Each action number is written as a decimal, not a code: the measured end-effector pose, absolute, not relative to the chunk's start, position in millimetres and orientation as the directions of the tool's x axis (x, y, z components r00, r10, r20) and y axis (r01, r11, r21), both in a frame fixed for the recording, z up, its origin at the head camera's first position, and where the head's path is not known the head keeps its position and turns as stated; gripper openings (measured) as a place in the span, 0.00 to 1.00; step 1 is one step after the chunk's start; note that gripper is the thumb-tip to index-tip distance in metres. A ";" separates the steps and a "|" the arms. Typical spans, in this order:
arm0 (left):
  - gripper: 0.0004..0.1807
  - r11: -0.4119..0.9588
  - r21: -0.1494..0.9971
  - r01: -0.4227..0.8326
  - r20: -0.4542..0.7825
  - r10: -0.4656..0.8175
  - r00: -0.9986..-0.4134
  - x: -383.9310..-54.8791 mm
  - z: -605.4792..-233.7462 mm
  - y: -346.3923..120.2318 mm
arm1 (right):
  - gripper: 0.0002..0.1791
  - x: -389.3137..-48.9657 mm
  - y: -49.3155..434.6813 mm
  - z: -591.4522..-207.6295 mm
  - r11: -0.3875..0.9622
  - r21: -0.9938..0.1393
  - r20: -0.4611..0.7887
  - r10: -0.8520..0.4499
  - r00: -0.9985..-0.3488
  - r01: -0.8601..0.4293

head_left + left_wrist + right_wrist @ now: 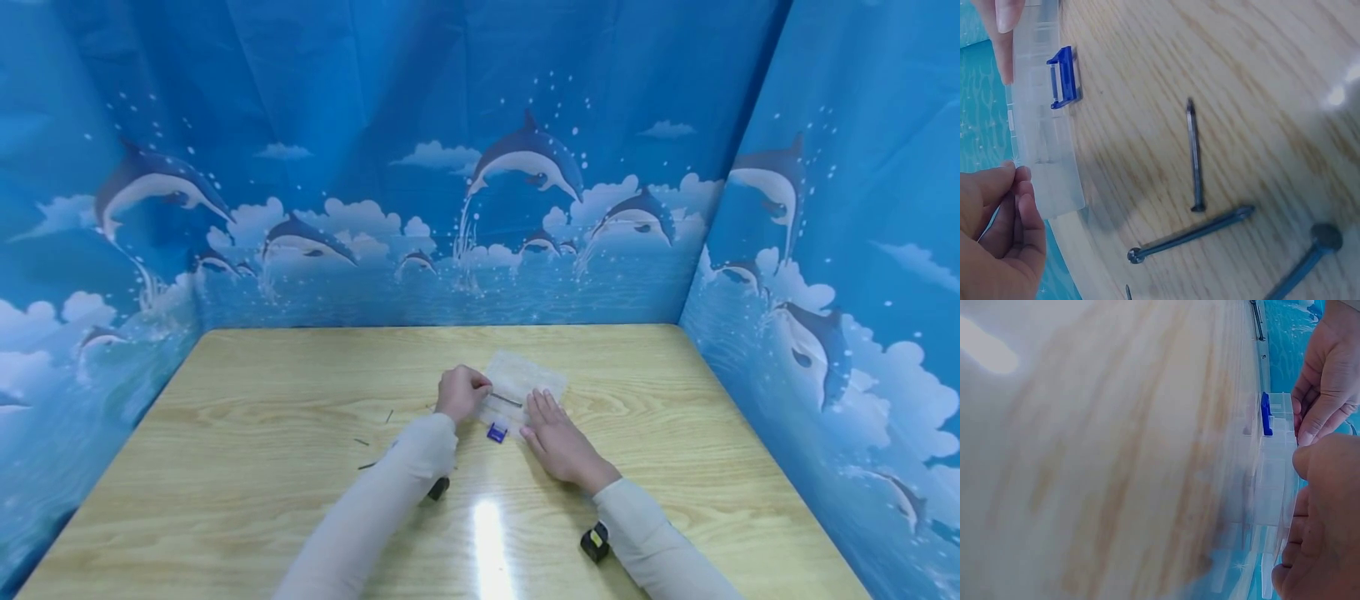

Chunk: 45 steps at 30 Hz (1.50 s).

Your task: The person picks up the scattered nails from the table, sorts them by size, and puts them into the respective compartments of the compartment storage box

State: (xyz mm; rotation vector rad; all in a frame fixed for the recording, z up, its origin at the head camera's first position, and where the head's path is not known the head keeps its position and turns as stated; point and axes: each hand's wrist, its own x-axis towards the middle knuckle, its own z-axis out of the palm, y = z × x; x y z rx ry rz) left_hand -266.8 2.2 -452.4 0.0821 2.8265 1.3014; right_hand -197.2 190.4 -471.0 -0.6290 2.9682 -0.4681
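Observation:
A clear plastic box (517,375) with a blue latch (1067,75) lies on the table. My left hand (461,392) is at the box's left side, thumb and fingertips pinched together at one end of a dark nail (507,400) that extends over the box. In the left wrist view the left hand (1007,225) hides that nail. On the box's right side rests my right hand (558,446), its fingers stretched forward in the head view. The right wrist view shows the right hand (1329,512) close against the box wall (1272,481).
Several loose nails lie on the wooden table (262,500) left of the box, among them an upright-lying nail (1194,162) and a slanted one (1191,234) in the left wrist view. A dolphin-print curtain (375,167) encloses the table's back and sides.

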 end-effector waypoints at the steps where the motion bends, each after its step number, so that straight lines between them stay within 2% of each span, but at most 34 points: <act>1: 0.04 0.646 0.762 0.031 -0.010 0.061 -0.998 -266.4 -451.7 1.8 | 0.33 -197.1 190.2 -470.8 0.870 -0.310 -0.009 -0.406 -0.914 -0.384; 10: 0.07 0.645 0.762 0.061 -0.019 0.116 -0.993 -262.0 -439.9 -12.6 | 0.33 -194.8 190.2 -472.5 0.870 -0.323 -0.010 -0.398 -0.917 -0.373; 22: 0.10 0.681 0.726 0.098 -0.004 0.147 -0.989 -248.6 -430.6 -57.3 | 0.33 -195.9 189.7 -470.8 0.869 -0.310 -0.009 -0.408 -0.913 -0.386; 30: 0.12 0.686 0.722 0.095 -0.020 0.157 -0.987 -230.7 -428.9 -89.2 | 0.33 -196.1 190.6 -470.9 0.867 -0.309 0.004 -0.410 -0.912 -0.391; 45: 0.09 0.719 0.685 0.122 -0.003 0.169 -0.986 -190.0 -444.4 -158.9 | 0.33 -196.2 191.3 -472.6 0.864 -0.314 -0.001 -0.414 -0.910 -0.393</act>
